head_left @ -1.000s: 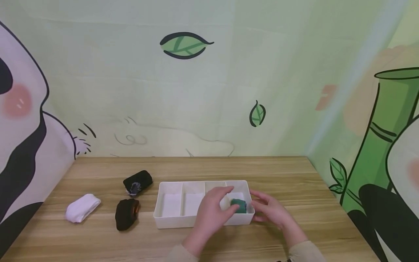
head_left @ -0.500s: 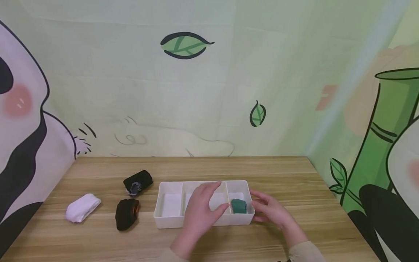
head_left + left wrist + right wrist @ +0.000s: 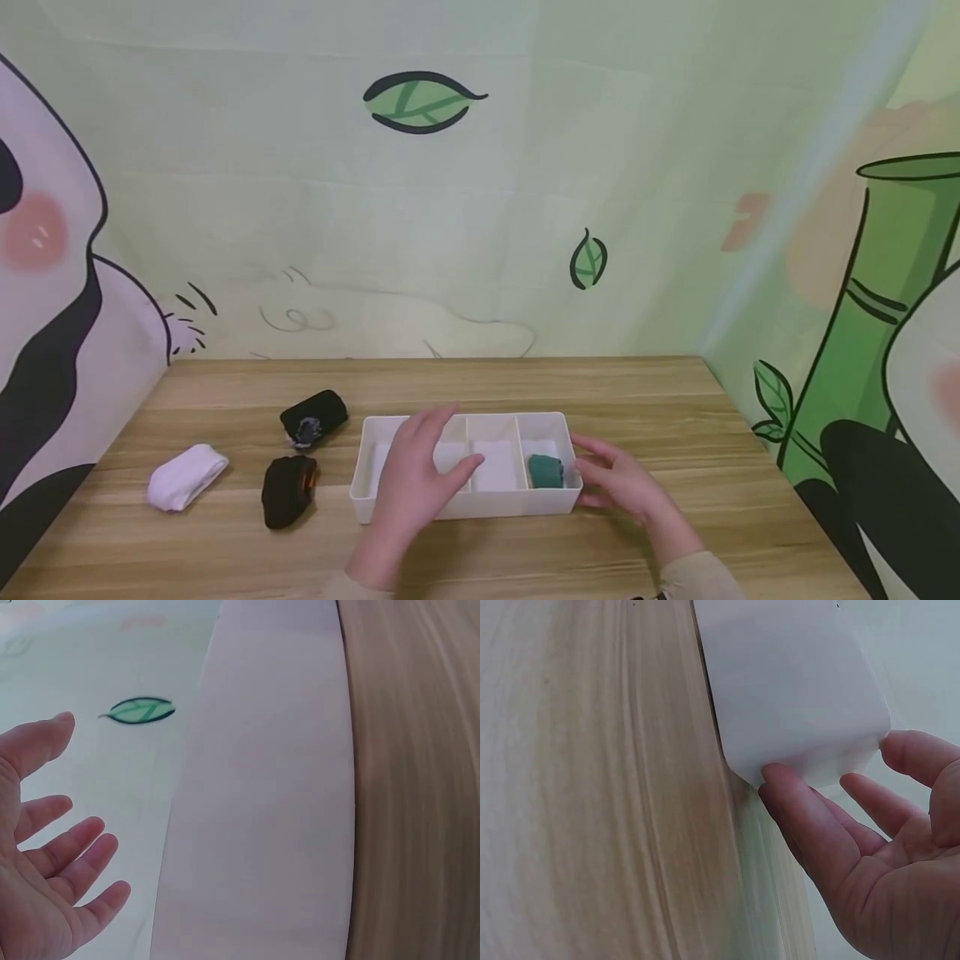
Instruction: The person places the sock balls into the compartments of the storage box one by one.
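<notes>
A white divided box (image 3: 510, 504) stands on the wooden table. In its rightmost compartment lies a folded green sock (image 3: 545, 472). Above the box's left part hovers my left hand (image 3: 412, 479), fingers spread and thumb apart, holding nothing; it hides part of the left compartments. In the left wrist view this hand (image 3: 52, 885) has its fingers loosely bent beside the long white wall. My right hand (image 3: 622, 479) is at the box's right end. The right wrist view has its fingertips (image 3: 780, 776) resting against that end wall, fingers extended.
Left of the box lie a rolled black sock with a grey patch (image 3: 315, 418), a rolled black sock with orange (image 3: 288, 492) and a folded white sock (image 3: 186, 477). A printed cloth backdrop (image 3: 480, 208) rises behind the table (image 3: 637, 392).
My left hand has moved left along the box, away from the green sock, uncovering the compartments on the right. My right hand has stayed at the box's right end.
</notes>
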The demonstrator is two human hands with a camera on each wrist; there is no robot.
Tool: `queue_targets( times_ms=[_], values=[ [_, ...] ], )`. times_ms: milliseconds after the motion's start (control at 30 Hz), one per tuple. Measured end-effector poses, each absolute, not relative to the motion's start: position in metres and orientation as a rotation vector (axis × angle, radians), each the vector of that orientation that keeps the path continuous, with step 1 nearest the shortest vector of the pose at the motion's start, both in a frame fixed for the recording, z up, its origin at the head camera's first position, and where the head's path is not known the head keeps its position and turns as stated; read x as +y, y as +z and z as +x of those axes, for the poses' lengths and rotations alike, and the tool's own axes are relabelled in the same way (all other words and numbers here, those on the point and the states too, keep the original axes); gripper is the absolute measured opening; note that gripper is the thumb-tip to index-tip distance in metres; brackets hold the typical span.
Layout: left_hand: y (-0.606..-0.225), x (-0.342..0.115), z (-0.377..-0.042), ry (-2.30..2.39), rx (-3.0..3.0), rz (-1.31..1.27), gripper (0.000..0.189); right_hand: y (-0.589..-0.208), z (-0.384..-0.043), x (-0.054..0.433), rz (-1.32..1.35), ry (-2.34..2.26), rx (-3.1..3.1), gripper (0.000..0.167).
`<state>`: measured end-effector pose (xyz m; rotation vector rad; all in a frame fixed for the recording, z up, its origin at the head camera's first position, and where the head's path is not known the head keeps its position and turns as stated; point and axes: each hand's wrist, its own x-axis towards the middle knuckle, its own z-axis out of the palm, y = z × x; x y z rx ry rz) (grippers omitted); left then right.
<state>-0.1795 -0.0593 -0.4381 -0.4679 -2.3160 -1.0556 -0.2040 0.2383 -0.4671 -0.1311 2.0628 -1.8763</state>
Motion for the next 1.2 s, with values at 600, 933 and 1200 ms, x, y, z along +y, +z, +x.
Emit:
queue_targets(
  times_ms=[600, 933, 1200],
  values=[
    [-0.441, -0.099, -0.183, -1.103, -2.326, -0.376, 0.067, -0.467, -0.204, 0.239, -0.106, -1.869, 2.091, 0.057],
    [-0.443, -0.124, -0.181, -1.115, -2.309, -0.308, 0.066, -0.467, -0.204, 0.239, -0.091, -1.852, 2.102, 0.056],
    [-0.448, -0.145, -0.181, -1.009, -2.326, -0.302, 0.066, -0.470, -0.204, 0.239, -0.135, -1.887, 2.046, 0.058]
  ],
)
